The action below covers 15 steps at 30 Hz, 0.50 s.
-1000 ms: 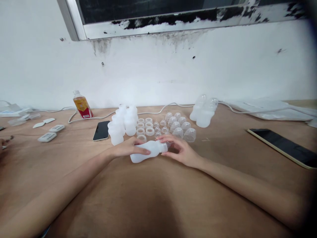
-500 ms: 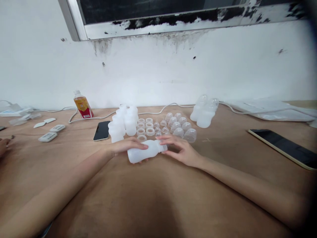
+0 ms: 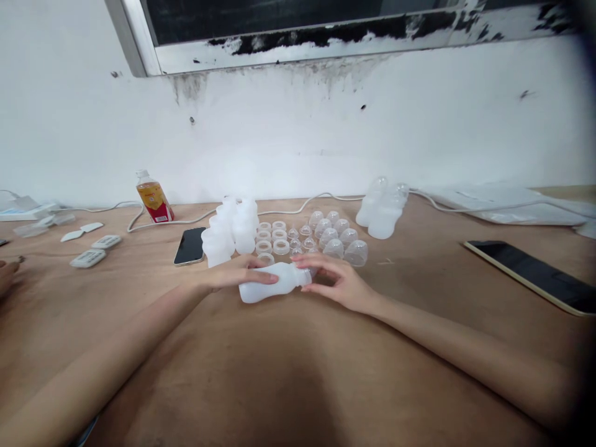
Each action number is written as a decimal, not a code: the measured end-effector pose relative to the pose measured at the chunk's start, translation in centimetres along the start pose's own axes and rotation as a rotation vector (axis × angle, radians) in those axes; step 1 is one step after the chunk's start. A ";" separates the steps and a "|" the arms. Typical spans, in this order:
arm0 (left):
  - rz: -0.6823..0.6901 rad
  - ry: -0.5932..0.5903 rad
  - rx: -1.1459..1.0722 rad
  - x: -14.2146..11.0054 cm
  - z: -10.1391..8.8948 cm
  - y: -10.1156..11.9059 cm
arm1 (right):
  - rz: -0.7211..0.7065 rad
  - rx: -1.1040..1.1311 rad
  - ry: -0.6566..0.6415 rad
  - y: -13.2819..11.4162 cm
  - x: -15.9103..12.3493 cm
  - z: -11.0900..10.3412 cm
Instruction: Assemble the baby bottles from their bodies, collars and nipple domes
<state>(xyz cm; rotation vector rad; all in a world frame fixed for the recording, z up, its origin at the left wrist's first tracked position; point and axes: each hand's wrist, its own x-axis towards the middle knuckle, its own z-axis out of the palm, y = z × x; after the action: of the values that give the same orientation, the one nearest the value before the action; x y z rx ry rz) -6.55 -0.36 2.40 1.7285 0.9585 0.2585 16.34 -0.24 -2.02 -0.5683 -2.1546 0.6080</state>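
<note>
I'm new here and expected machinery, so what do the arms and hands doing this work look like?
They are a person's: the left hand and right hand are ungloved, with no rings that I can make out. Both forearms are slender and bare, with no sleeve, watch, cable or marking showing.

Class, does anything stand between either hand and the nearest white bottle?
Nothing visible does: the left hand holds the bottle, and the right hand is on its neck. The rings and clear domes lie beyond.
</note>
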 end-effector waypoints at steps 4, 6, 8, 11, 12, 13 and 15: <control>-0.121 -0.175 -0.402 0.4 -0.2 -0.9 | -0.002 0.036 0.065 0.3 -0.2 0.3; -0.134 -0.173 -0.455 0.5 -0.2 -1.1 | 0.015 0.063 0.079 0.4 -0.3 0.3; -0.130 -0.152 -0.421 0.5 -0.1 -1.1 | 0.029 0.062 0.071 0.4 -0.4 0.3; -0.115 -0.080 -0.258 0.3 0.0 -0.5 | 0.044 0.025 0.043 0.2 -0.4 0.3; -0.096 -0.032 -0.165 0.2 0.0 -0.3 | 0.055 0.016 0.034 0.1 -0.3 0.2; -0.069 0.023 -0.058 0.1 0.1 0.0 | 0.074 0.011 0.031 0.1 -0.3 0.2; 0.009 0.134 0.157 -0.1 0.3 0.4 | 0.134 0.006 0.033 0.0 -0.3 0.2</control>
<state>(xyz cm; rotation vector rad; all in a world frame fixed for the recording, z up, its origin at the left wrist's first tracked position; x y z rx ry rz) -6.29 -0.69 2.64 1.8782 1.0932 0.3155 16.32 -0.43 -2.35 -0.7187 -2.0955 0.6731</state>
